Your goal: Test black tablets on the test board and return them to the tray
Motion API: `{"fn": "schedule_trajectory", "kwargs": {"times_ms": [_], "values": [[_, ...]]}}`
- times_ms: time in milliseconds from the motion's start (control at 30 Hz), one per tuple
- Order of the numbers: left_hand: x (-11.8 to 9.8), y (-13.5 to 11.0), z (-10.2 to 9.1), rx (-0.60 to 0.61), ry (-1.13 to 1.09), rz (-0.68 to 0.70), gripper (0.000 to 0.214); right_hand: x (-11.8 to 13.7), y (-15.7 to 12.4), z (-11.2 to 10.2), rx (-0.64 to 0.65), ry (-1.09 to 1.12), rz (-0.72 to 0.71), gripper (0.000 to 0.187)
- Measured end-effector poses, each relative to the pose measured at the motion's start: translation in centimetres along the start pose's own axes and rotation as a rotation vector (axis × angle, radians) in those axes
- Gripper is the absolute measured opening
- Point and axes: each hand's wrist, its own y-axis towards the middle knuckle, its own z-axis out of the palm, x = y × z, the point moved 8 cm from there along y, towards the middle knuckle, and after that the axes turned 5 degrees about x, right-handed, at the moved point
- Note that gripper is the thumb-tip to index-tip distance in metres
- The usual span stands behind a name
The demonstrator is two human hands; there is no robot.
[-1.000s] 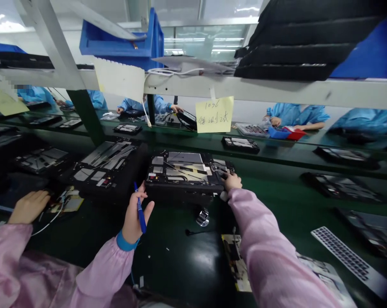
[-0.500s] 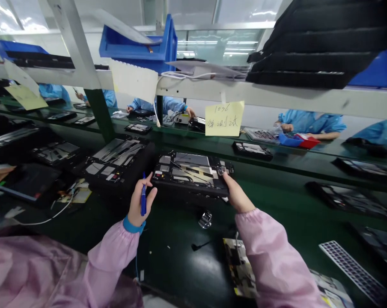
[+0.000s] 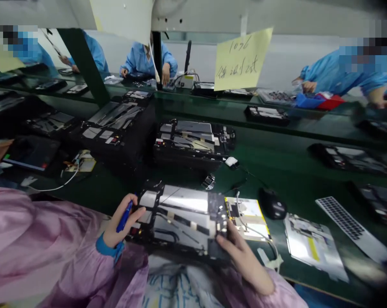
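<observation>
While both your hands grip the flat rectangular black-framed device with silver-grey panels inside [image 3: 183, 220], it sits close to your body at the near edge of the glossy dark-green bench [image 3: 293, 177]. Your left hand [image 3: 120, 220], ringed by a blue wristband [image 3: 108, 247], has its fingers closed on the device's left side, with a slim blue pen [image 3: 124, 216] tucked in the same hand. Your right hand [image 3: 241, 252] clasps the right side, thumb on top; its other fingers are mostly hidden. Just beyond the device lies a small shiny metal piece [image 3: 209, 181], and farther off stands a black stack topped by a similar opened device [image 3: 193, 139]. To the right you have a yellow-edged white-and-dark component board [image 3: 249, 218], a rounded black computer mouse [image 3: 273, 203], a silver metal plate with a yellow strip [image 3: 314, 246] and a long white gridded strip [image 3: 344, 226].
</observation>
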Motion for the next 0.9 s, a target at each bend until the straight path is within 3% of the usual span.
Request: {"fn": "schedule_trajectory", "kwargs": {"times_ms": [67, 200, 300, 467, 533, 633, 767, 900], "values": [[2.2, -0.7, -1.3, -0.019, 0.043, -0.095, 0.029, -0.4, 0.1, 1.6, 0.057, -0.035, 0.040, 0.039], [4.9, -1.0, -2.8, -0.040, 0.014, -0.147, 0.032, -0.5, 4.1, 0.9, -0.012, -0.390, 0.063, 0.035], [5.5, -0.8, -2.9, -0.043, 0.012, -0.129, 0.033, -1.4, 8.0, 1.3, 0.040, -0.561, 0.078, 0.028], [5.4, -0.3, -1.6, -0.020, 0.030, -0.102, 0.033, -2.7, 12.1, 0.4, -0.031, -0.556, 0.111, 0.024], [4.9, 0.1, -0.8, -0.019, 0.044, -0.071, 0.031, -1.8, 12.0, 0.3, -0.042, -0.521, 0.071, 0.028], [4.3, 0.9, 0.9, 0.014, 0.098, -0.011, 0.031, 0.6, 9.6, 1.6, -0.034, -0.489, -0.007, 0.034], [4.4, 1.9, 2.6, 0.069, 0.203, 0.000, 0.030, 2.4, 5.3, 4.5, -0.080, -0.610, 0.000, 0.068], [4.3, 2.4, 2.7, 0.046, 0.289, 0.008, 0.023, 1.8, 4.0, 6.0, -0.074, -0.598, 0.012, 0.047]]}}
